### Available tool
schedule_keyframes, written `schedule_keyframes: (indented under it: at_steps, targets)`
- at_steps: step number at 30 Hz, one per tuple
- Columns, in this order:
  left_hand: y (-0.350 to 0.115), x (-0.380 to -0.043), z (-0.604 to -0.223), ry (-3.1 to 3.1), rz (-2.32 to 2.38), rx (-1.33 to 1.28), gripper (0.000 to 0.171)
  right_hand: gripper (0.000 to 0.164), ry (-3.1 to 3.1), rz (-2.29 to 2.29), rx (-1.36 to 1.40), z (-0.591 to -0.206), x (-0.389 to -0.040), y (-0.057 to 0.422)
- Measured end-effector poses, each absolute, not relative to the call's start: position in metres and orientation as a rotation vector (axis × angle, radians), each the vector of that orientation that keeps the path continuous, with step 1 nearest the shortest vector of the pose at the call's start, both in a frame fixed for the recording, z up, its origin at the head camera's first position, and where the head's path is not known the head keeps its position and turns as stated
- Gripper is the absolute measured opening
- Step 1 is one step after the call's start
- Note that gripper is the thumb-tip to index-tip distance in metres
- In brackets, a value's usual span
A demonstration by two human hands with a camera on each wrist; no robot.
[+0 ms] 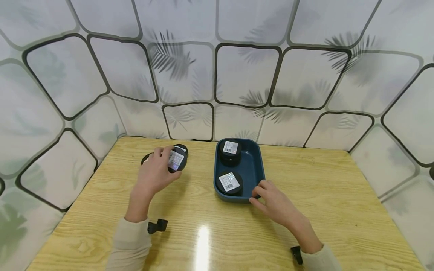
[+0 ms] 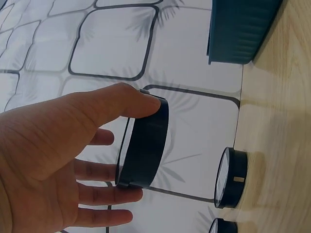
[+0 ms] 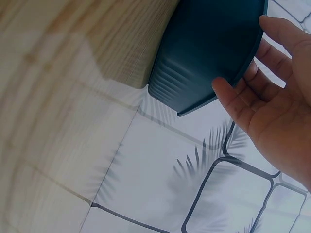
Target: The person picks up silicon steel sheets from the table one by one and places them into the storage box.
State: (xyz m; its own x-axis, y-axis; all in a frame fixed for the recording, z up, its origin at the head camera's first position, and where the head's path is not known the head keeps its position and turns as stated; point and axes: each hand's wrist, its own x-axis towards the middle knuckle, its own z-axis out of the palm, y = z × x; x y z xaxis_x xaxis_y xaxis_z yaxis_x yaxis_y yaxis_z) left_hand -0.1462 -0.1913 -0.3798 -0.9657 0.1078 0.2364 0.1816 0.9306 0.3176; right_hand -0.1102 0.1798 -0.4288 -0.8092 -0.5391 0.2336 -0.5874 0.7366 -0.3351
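My left hand [image 1: 153, 171] holds a flat round black tin [image 1: 176, 159] with a white label, thumb on one edge and fingers on the other. In the left wrist view this tin [image 2: 146, 145] is raised off the table. Two more black tins stand on the table near that hand, one behind it [image 1: 182, 147] and one partly hidden at its left [image 1: 144, 158]. My right hand [image 1: 276, 203] pinches the near right rim of a dark blue bin [image 1: 250, 165]. Inside it sit a near labelled tin [image 1: 229, 183] and a taller black stack [image 1: 230, 149] at the back.
The wooden table [image 1: 322, 188] reaches back to a patterned curtain [image 1: 190, 82] that also encloses both sides. The bin stands near the table's back edge. A black wrist mount [image 1: 157, 226] sticks out beside the left sleeve.
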Motion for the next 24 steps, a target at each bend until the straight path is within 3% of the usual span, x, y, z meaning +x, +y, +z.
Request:
schedule_keyframes:
  at_steps: [24]
  targets:
    - [-0.154, -0.146, -0.384, -2.814, -0.482, -0.381, 0.078, 0.009, -2.799, 0.592, 0.929, -0.429, -0.111, 0.180]
